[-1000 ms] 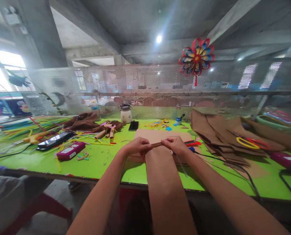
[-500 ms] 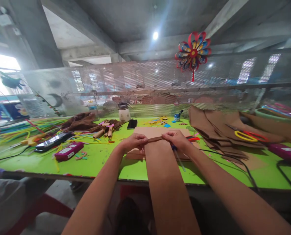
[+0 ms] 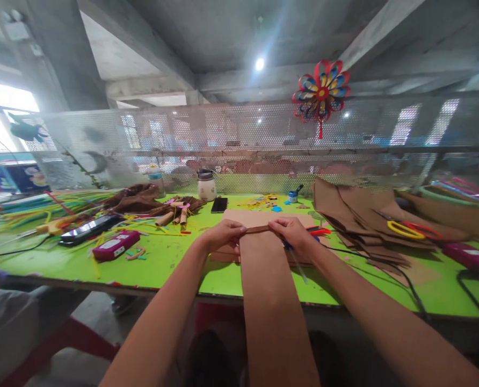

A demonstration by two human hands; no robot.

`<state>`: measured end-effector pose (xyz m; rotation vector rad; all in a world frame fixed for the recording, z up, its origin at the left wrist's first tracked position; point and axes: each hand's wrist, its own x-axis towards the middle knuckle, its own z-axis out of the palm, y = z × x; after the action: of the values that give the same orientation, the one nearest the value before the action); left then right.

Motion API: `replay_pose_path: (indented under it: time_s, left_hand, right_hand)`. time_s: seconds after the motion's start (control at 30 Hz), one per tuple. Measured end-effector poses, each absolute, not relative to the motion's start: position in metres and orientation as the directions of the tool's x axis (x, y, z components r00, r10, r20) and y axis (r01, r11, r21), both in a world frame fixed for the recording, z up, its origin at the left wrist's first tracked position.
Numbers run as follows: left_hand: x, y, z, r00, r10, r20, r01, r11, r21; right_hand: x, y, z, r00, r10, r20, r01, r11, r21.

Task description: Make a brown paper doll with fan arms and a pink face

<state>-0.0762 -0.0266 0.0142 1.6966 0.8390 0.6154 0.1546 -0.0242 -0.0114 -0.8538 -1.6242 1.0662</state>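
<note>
A long strip of brown kraft paper (image 3: 271,301) hangs from between my hands, over the table edge and down towards my lap. Its far end is folded into a narrow band. My left hand (image 3: 225,235) pinches the left end of that fold, and my right hand (image 3: 290,231) pinches the right end, thumbs and fingertips pressed together. Under and behind the hands lies flat brown cardboard (image 3: 243,217) on the green table (image 3: 171,263). Beside my right wrist, a clear glue stick (image 3: 303,271) pokes out from a tool that my hand mostly hides.
Brown paper sheets (image 3: 356,215) and yellow-and-orange scissors (image 3: 406,229) lie to the right, with a black cable (image 3: 380,262) nearby. Leftward are a purple box (image 3: 116,245), a black device (image 3: 89,230) and paper rolls (image 3: 165,219). A phone (image 3: 219,205) and a jar (image 3: 206,186) stand further back.
The camera view has shifted slightly, so everything sits a little lower and further right. Both hands keep their pinch on the folded end of the paper strip.
</note>
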Motion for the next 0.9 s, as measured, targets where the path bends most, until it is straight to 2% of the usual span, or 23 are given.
replay_pose_path:
  time_s: [0.13, 0.33, 0.4, 0.53, 0.67, 0.77, 0.9]
  left_hand:
    - [-0.075, -0.021, 0.01, 0.565, 0.82, 0.096, 0.2, -0.25, 0.947]
    - [-0.075, -0.018, 0.009, 0.509, 0.853, 0.115, 0.212, -0.254, 0.944]
    - [-0.076, -0.02, 0.011, 0.499, 0.856, 0.133, 0.161, -0.243, 0.957]
    - [-0.071, -0.021, 0.009, 0.573, 0.814, 0.095, -0.053, -0.08, 0.995]
    - [-0.057, -0.022, -0.001, 0.669, 0.743, 0.016, -0.184, 0.144, 0.972]
    - [-0.051, -0.028, -0.005, 0.696, 0.718, -0.02, -0.221, 0.241, 0.945]
    - [-0.051, -0.035, -0.004, 0.734, 0.675, -0.073, -0.146, 0.262, 0.954]
  right_hand:
    - [0.152, -0.027, -0.009, -0.263, 0.897, 0.355, 0.028, 0.375, -0.927]
    - [0.152, -0.027, -0.011, -0.297, 0.9, 0.318, -0.022, 0.327, -0.945]
    - [0.155, -0.025, -0.011, -0.312, 0.897, 0.313, -0.083, 0.302, -0.95]
    - [0.156, -0.024, -0.006, -0.377, 0.871, 0.314, -0.186, 0.261, -0.947]
    - [0.148, -0.029, -0.001, -0.526, 0.763, 0.376, -0.081, 0.395, -0.915]
    - [0.143, -0.031, -0.002, -0.58, 0.7, 0.416, -0.064, 0.47, -0.88]
    - [0.144, -0.033, -0.003, -0.529, 0.719, 0.451, -0.021, 0.52, -0.854]
